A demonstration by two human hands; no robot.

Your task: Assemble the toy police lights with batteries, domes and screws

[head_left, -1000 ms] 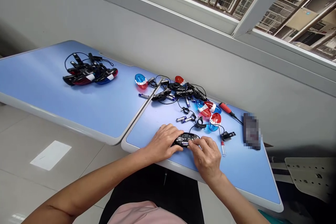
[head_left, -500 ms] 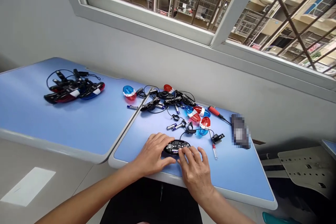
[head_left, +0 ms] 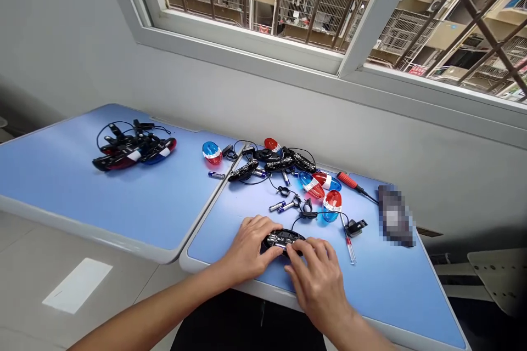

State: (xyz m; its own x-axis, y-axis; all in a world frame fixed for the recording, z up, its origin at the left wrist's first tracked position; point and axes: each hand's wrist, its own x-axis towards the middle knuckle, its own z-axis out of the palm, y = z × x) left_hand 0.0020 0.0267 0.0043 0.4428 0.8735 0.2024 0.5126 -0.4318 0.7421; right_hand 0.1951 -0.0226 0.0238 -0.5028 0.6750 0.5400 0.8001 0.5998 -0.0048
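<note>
An oval black bicycle light housing (head_left: 285,235) lies on the blue table near its front edge, its open inside facing up. My left hand (head_left: 252,247) is closed round its left end, thumb on the near side and fingers on the far side. A battery (head_left: 280,245) shows inside the near edge, beside my left thumb. My right hand (head_left: 319,271) presses its fingertips on the battery and the housing's right end, which it partly covers. From the housing's far side a thin cable runs to a black clip piece (head_left: 308,214).
Beyond my hands lie loose batteries (head_left: 277,207), red-and-blue covers (head_left: 331,205) and more open black housings (head_left: 279,164). To the right are a clear-handled screwdriver (head_left: 350,249), a red-handled screwdriver (head_left: 348,180) and a blurred dark object (head_left: 395,216). Closed lights (head_left: 134,153) sit on the left table.
The camera view has shifted, so the scene sits lower and further right. My left thumb has come onto the housing's near edge, and my right fingertips press down by the battery.
</note>
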